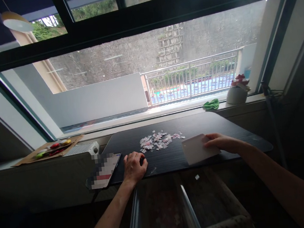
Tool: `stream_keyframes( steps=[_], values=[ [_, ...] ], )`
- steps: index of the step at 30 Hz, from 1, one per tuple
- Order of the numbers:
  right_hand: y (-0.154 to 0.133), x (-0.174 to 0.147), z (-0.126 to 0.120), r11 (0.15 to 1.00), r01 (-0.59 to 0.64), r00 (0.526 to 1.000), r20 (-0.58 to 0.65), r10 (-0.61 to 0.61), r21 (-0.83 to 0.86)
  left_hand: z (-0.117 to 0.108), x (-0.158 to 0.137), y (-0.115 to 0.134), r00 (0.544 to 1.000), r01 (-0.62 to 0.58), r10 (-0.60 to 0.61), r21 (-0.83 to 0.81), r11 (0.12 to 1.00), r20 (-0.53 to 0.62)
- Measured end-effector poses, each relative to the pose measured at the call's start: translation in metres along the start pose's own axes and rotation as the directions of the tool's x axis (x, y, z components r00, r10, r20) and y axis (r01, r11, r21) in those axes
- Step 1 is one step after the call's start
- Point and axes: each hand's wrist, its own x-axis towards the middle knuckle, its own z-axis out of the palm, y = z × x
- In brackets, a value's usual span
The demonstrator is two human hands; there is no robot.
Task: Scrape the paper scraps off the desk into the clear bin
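- A dark-framed window (157, 14) opens onto a rough grey wall (102, 63) topped with greenery (94, 10).
- A metal railing (190, 80) stands outside, backed by a bright blue area (209, 85), perhaps a pool or painted ground, too washed out to tell.
- A crumpled green cloth (211, 104) lies beside a squat white pot (236, 95) with a red top on the sill (257, 98).
- Red, yellow and green pieces (54, 145) rest on brown paper (26, 158), near a white slatted box (81, 149).
- A yellow-and-white lamp (17, 23) hangs upper left.
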Motion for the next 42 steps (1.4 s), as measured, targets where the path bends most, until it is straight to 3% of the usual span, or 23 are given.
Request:
stream_keyframes(
  steps=[3, 6, 9, 12, 17, 22, 29, 35, 42],
  values=[
    [-0.004, -0.002, 0.0, 1.0, 0.015, 0.999, -0.031, -0.015, 0.014, 0.001, 0.0, -0.001, 1.0, -0.006, 0.006, 0.003, 1.0, 0.001],
    [-0.007, 0.005, 0.008, 0.996, 0.067, 0.986, -0.158, -0.057, 0.061, 0.001, 0.0, -0.001, 1.0, -0.01, 0.01, 0.004, 1.0, -0.006],
    [-0.009, 0.02, 0.026, 0.989, 0.131, 0.935, -0.34, -0.102, 0.063, 0.001, 0.0, -0.001, 1.0, -0.007, 0.007, -0.003, 1.0, -0.011],
    [-0.014, 0.034, 0.05, 0.984, 0.178, 0.897, -0.413, -0.16, 0.006, 0.002, -0.001, 0.0, 1.0, -0.007, 0.007, -0.003, 1.0, -0.015],
    [-0.025, 0.04, 0.079, 0.963, 0.217, 0.865, -0.426, -0.265, -0.158, 0.004, 0.0, -0.001, 0.999, -0.006, 0.005, -0.013, 1.0, -0.032],
    [-0.032, 0.027, 0.077, 0.944, 0.175, 0.882, -0.381, -0.277, -0.279, 0.006, 0.0, -0.002, 1.0, -0.005, 0.005, -0.012, 1.0, -0.029],
    [-0.035, 0.032, 0.088, 0.941, 0.213, 0.871, -0.386, -0.305, -0.264, 0.005, 0.0, 0.0, 1.0, 0.009, -0.009, -0.009, 1.0, -0.022],
    [-0.034, 0.031, 0.1, 0.947, 0.246, 0.91, -0.287, -0.298, -0.206, 0.005, -0.001, -0.001, 0.999, 0.007, -0.007, -0.009, 1.0, -0.037],
    [-0.033, 0.029, 0.101, 0.916, 0.222, 0.873, -0.35, -0.339, -0.333, 0.005, -0.001, 0.0, 0.999, 0.016, -0.016, -0.013, 1.0, -0.046]
  ],
)
